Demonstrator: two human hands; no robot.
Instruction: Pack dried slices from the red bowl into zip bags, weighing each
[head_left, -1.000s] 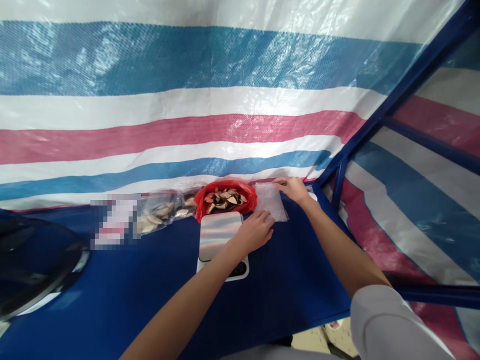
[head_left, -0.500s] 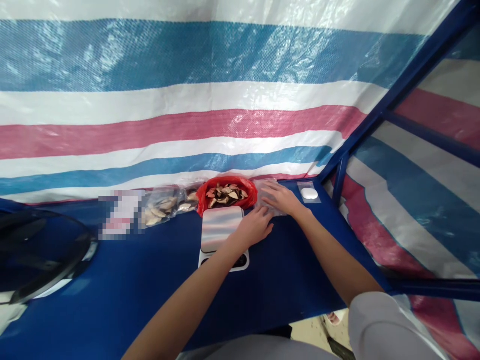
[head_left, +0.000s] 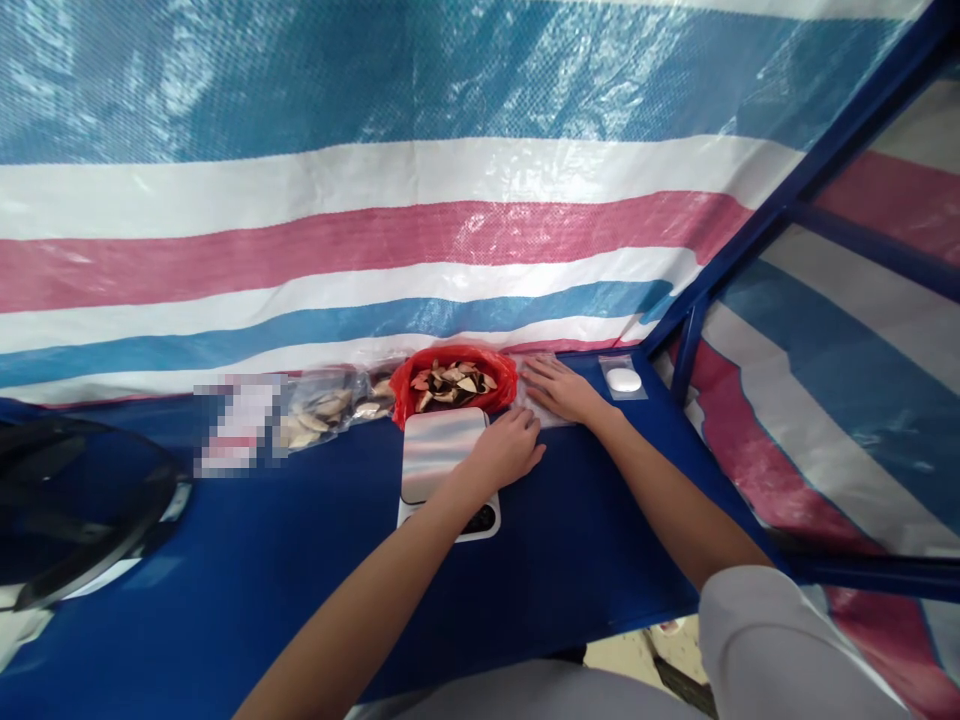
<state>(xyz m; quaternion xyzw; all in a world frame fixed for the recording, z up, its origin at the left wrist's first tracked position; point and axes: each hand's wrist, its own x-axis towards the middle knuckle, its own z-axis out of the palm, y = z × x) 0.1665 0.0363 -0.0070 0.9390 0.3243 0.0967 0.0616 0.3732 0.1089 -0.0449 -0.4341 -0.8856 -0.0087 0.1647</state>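
My right hand [head_left: 561, 389] lies with its fingers stretched out flat on a clear plastic bag [head_left: 556, 418] at the back of the blue table. My left hand [head_left: 507, 448] is just left of it, across the right edge of a kitchen scale [head_left: 442, 455]. Its fingertips reach the near left edge of the clear bag, and the thumb is held apart from the fingers. Behind the scale stands a red plastic bag [head_left: 511, 385], its mouth open, full of dried brown and pale slices [head_left: 454, 385]. My left forearm covers part of the scale's control panel.
Left of the red bag are clear bags of pale slices [head_left: 319, 415] and a blurred-out item [head_left: 240, 425]. A small clear bag with a white oval object [head_left: 623, 380] lies at the right. A black round-edged object [head_left: 90, 510] stands at the left; a blue frame [head_left: 694, 340] and striped sheeting [head_left: 375, 235] enclose the table.
The right hand has spread flatter over the clear bag, while the left hand stays almost in place. My view has tilted slightly.
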